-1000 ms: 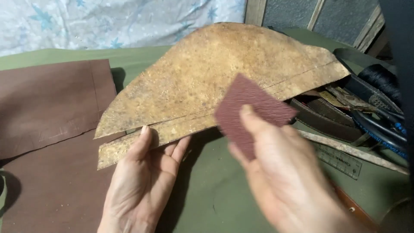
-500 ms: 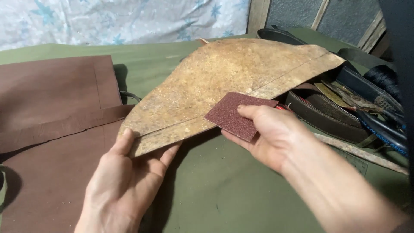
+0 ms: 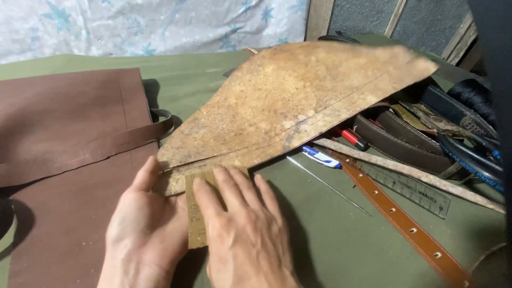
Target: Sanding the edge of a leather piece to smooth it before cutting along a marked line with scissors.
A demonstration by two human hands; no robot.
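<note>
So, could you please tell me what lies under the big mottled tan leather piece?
Under the tan leather piece, near its lower edge, a red pen, a blue-and-white pen and dark straps poke out onto the green table. Whatever lies deeper beneath it is covered.

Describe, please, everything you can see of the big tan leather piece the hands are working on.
The leather piece is a broad, roughly triangular sheet, mottled tan and rust with a rough, grainy face. A scored or stitched line runs parallel to its long lower edge. It lies tilted: the near corner is pressed to the green table, while the far end rises over the belts and tools at right. The left hand holds the near corner down, and the right hand rests fingers on a sandpaper strip at that edge.
</note>
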